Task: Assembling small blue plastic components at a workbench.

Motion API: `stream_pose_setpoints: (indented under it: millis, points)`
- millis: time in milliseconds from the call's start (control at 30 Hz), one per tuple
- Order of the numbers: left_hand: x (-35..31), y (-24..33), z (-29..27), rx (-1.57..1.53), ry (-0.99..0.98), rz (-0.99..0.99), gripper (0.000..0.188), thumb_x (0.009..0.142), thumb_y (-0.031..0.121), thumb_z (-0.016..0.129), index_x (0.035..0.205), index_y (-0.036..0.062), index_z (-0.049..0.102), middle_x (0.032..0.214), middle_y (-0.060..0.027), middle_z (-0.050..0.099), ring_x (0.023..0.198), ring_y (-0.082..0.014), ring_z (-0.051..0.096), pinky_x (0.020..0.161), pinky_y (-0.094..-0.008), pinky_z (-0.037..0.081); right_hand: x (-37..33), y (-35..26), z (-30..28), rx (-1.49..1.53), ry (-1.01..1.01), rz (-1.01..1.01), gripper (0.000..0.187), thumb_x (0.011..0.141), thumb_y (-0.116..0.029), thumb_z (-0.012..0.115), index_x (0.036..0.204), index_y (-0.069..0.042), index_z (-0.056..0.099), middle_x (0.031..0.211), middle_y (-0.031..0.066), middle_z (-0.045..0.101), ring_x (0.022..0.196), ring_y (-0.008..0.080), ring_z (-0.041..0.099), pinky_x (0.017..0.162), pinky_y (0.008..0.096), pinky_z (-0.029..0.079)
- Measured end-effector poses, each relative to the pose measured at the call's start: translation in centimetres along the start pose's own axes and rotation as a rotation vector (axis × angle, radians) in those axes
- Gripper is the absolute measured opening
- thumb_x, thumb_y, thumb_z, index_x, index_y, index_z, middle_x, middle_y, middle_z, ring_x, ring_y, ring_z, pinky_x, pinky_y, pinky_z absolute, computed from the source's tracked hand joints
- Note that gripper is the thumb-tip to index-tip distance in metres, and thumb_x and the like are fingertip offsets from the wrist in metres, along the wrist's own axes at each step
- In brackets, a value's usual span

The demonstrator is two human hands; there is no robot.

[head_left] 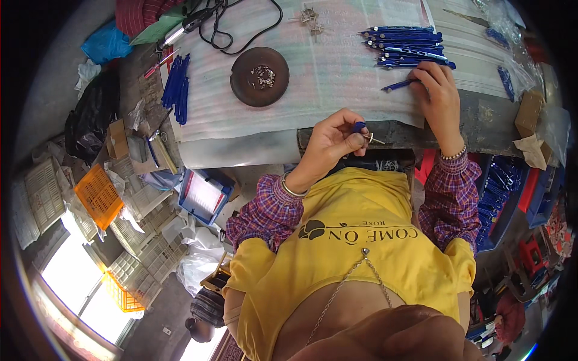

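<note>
Near the table's front edge, my left hand (338, 139) is closed in a pinch. Between its thumb and fingers shows a small blue piece (359, 127), with a thin pale metal-looking pin (376, 140) sticking out to the right. Most of what it holds is hidden by the fingers. My right hand (438, 99) reaches over the table with bent fingers on the right end of a slim blue pen-like stick (398, 86). Just beyond that hand lies a stack of similar blue sticks (409, 45) with silvery round ends.
A round brown dish (239, 87) holds small shiny metal bits. Left of it lie more blue sticks (176, 90) and a corded tool (192, 21). Small metal pieces (310, 21) sit at the back. A blue bin (500, 192) of blue items stands below the table at right.
</note>
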State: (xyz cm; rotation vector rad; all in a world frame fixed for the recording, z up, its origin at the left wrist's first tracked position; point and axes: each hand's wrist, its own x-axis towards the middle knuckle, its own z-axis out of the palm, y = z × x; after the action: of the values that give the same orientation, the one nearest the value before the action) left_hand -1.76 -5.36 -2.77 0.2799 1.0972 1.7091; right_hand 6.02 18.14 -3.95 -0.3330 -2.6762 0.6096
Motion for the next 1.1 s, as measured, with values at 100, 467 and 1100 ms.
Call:
stream_pose_setpoints:
  millis: [100,467,1100]
  points:
    - [0.1,-0.1,0.2,-0.037,-0.004,0.004,0.021,0.086,0.014,0.062,0.100,0.0038,0.050,0.091,-0.0056,0.057,0.076,-0.0146,0.059,0.065,-0.0249,0.049,0.1,0.1,-0.4,-0.020,-0.014,-0.034,0.022,0.071,0.001,0.063,0.093,-0.002,0.059,0.098,0.0081,0.057,0.089,0.0265,0.053,0.075,0.0335,0.044]
    - [0.5,1.1,0.5,-0.030,0.166,0.055,0.018,0.088,0.007,0.055,0.104,-0.0007,0.050,0.087,-0.0091,0.060,0.079,-0.0181,0.062,0.070,-0.0276,0.051,-1.8,-4.9,-0.3,1.556,-0.212,0.837,0.026,0.093,-0.017,0.050,0.113,0.000,0.050,0.085,-0.0011,0.052,0.081,0.0128,0.051,0.075,0.0283,0.042]
    - [-0.2,1.3,-0.2,0.013,0.120,0.151,0.017,0.087,0.007,0.057,0.102,-0.0018,0.057,0.080,-0.0046,0.062,0.070,-0.0082,0.059,0.066,-0.0220,0.050,-3.9,-7.5,1.2,1.081,-0.103,0.522,0.024,0.092,-0.006,0.049,0.112,0.005,0.056,0.100,0.0082,0.062,0.096,0.0155,0.058,0.086,0.0260,0.043]
